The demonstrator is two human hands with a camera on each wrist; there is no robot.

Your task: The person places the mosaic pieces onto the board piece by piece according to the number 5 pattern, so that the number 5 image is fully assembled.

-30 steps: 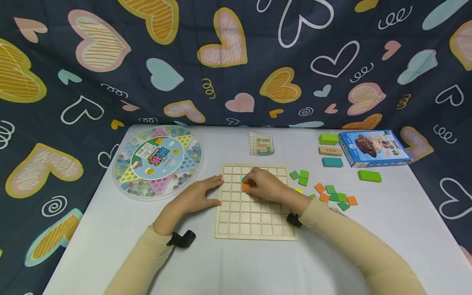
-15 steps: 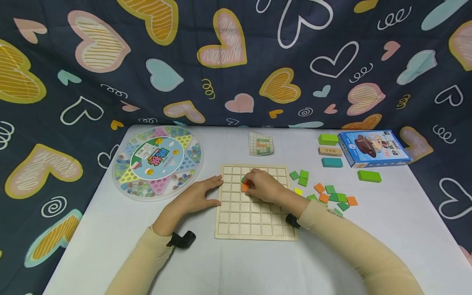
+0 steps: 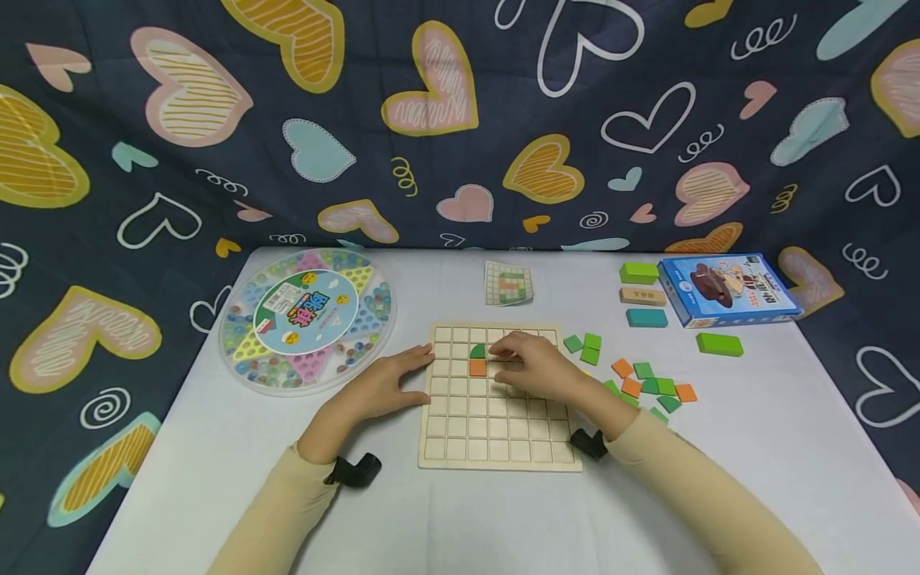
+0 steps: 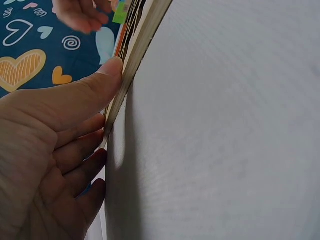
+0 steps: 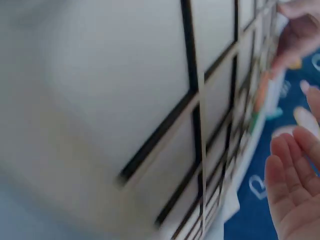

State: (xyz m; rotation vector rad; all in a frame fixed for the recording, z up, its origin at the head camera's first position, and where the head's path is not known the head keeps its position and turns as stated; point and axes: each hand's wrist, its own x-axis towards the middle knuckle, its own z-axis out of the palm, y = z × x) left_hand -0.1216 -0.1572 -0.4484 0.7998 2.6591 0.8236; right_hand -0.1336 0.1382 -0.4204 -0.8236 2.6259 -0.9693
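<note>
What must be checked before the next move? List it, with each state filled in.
1. Board steadied: ok, the left grip touches its left edge.
2. Right grip free: ok, no piece shows in it.
3. Orange square within one cell: ok.
4. Rounded green piece in the cell directly beyond the orange square: ok.
5. Layout matches the pattern card: cannot tell, its print is too small.
6. Loose pieces on hand: ok, several lie right of the board.

Round game board [image 3: 306, 313] at left of tabletop [image 3: 503, 523]; blue box [image 3: 730, 289] right, teal block [image 3: 647, 318] near it; heart-patterned cloth [image 3: 402, 72] behind.
</note>
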